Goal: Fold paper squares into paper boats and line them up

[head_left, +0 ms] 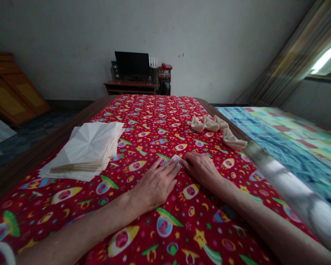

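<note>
A small piece of folded white paper [175, 158] lies on the red patterned cloth, mostly covered by my fingers. My left hand [157, 185] rests flat over it, fingers stretched out and pressing it down. My right hand [202, 170] is closed beside it, the fingers curled and the tips at the paper's right edge. To the left sits a stack of creased white paper sheets [89, 141]. Several folded paper boats [233, 140] stand to the right, beyond my right hand.
The red cloth [160, 114] covers a long table with a brown edge [30, 162]. At the far end are a monitor [132, 63] and speakers on a desk [129, 84]. A bed with a patchwork cover [287, 143] adjoins on the right; a wooden cabinet [15, 86] stands left.
</note>
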The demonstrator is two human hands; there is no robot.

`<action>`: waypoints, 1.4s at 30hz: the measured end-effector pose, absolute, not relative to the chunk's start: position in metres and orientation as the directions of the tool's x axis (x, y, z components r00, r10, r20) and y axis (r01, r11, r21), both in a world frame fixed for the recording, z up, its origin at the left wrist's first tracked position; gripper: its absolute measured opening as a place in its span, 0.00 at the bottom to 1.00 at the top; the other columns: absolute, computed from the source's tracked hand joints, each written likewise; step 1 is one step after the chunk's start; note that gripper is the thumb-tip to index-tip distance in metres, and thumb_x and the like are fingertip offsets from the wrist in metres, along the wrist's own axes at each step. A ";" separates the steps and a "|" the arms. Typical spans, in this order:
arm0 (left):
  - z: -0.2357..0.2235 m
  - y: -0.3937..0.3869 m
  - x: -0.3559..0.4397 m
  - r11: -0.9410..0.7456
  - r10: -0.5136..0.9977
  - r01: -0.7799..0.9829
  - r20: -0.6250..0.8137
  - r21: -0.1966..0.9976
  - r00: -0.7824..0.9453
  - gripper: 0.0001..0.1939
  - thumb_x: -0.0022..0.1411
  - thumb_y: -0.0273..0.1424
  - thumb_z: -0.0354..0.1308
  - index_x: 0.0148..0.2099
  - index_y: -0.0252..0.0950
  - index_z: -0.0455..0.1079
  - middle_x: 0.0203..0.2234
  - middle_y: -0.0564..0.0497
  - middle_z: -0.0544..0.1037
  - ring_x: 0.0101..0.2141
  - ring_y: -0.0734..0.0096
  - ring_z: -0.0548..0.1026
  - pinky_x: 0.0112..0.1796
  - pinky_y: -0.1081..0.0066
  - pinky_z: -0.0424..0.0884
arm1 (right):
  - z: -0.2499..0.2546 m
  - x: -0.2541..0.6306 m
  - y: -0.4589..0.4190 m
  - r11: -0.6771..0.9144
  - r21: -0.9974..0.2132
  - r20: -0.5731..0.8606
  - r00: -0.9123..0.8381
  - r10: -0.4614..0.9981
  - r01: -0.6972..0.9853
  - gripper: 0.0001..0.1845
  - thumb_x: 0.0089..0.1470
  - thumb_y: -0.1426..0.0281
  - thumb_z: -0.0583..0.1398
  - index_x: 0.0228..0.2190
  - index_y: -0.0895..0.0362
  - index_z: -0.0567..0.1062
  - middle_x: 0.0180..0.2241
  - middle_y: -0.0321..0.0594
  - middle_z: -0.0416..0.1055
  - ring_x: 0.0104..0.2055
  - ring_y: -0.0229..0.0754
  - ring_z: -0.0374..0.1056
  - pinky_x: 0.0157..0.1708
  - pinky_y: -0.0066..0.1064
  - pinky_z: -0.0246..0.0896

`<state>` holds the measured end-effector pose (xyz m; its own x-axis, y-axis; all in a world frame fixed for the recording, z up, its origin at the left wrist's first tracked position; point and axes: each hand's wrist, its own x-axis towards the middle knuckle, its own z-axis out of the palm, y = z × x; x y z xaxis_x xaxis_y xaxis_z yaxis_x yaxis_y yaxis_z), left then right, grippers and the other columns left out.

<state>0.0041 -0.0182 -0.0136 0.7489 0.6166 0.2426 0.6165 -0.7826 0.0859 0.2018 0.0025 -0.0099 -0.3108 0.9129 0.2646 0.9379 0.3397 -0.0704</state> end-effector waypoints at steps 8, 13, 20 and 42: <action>-0.010 -0.020 0.005 -0.783 0.618 0.616 0.232 0.093 0.751 0.23 0.68 0.31 0.41 0.64 0.32 0.54 0.63 0.45 0.55 0.63 0.66 0.51 0.62 0.56 0.45 | -0.018 0.208 0.006 0.385 -0.095 0.413 -0.316 0.854 0.918 0.13 0.58 0.64 0.57 0.27 0.59 0.71 0.22 0.37 0.68 0.22 0.36 0.61 0.23 0.28 0.48; -0.008 -0.022 0.006 -0.764 0.643 0.635 0.193 0.111 0.741 0.23 0.68 0.31 0.41 0.63 0.33 0.55 0.63 0.45 0.57 0.63 0.65 0.54 0.61 0.55 0.47 | -0.010 0.211 -0.013 0.502 0.022 0.482 -0.449 0.752 0.865 0.12 0.60 0.72 0.52 0.30 0.59 0.75 0.30 0.44 0.73 0.31 0.43 0.67 0.26 0.31 0.60; -0.009 -0.021 0.002 -0.768 0.639 0.632 0.201 0.104 0.743 0.24 0.69 0.32 0.41 0.64 0.32 0.53 0.64 0.47 0.53 0.64 0.66 0.50 0.61 0.58 0.48 | -0.016 0.222 -0.042 0.728 -0.082 0.323 -0.672 0.666 0.681 0.27 0.61 0.74 0.48 0.61 0.58 0.56 0.59 0.49 0.60 0.61 0.46 0.55 0.58 0.46 0.57; -0.008 -0.015 -0.029 -0.712 0.659 0.703 0.350 0.003 0.666 0.17 0.67 0.30 0.46 0.53 0.32 0.69 0.53 0.45 0.72 0.54 0.61 0.69 0.55 0.57 0.62 | -0.014 0.229 -0.036 0.724 -0.060 0.374 -0.657 0.654 0.687 0.19 0.58 0.76 0.51 0.51 0.60 0.69 0.50 0.51 0.71 0.50 0.47 0.68 0.49 0.40 0.64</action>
